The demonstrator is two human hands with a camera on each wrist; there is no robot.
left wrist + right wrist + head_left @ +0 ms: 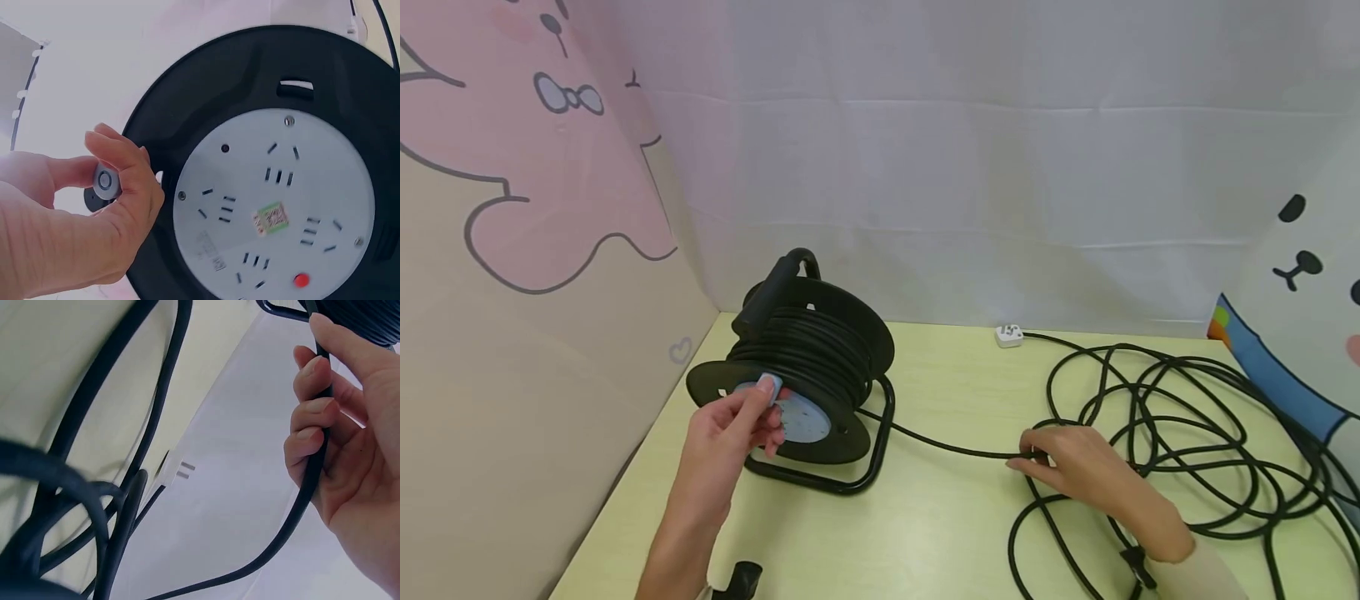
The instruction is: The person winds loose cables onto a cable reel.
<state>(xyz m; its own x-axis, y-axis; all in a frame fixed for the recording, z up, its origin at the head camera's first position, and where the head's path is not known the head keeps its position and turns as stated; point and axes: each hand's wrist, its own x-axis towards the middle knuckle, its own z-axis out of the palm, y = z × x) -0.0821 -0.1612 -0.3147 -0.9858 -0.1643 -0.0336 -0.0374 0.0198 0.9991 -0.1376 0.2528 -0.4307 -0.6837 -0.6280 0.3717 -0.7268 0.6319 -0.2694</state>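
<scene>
A black cable reel (808, 358) stands on the table at centre left, its drum wound with black cable and its near disc carrying a grey-blue socket panel (275, 206). My left hand (737, 421) pinches the small grey crank knob (106, 181) at the disc's edge between thumb and fingers. To the right, my right hand (1078, 462) grips the black cable (315, 462), fingers curled round it. From that grip the cable (940, 444) runs leftward to the drum. Loose loops of cable (1187, 417) lie right of and beneath the right hand.
A white plug (1009, 336) lies near the table's back edge, joined to the loose cable. White fabric (962, 167) hangs behind the table, with printed cloth at both sides. The reel's tubular stand (850, 485) rests on the pale yellow table (865, 550).
</scene>
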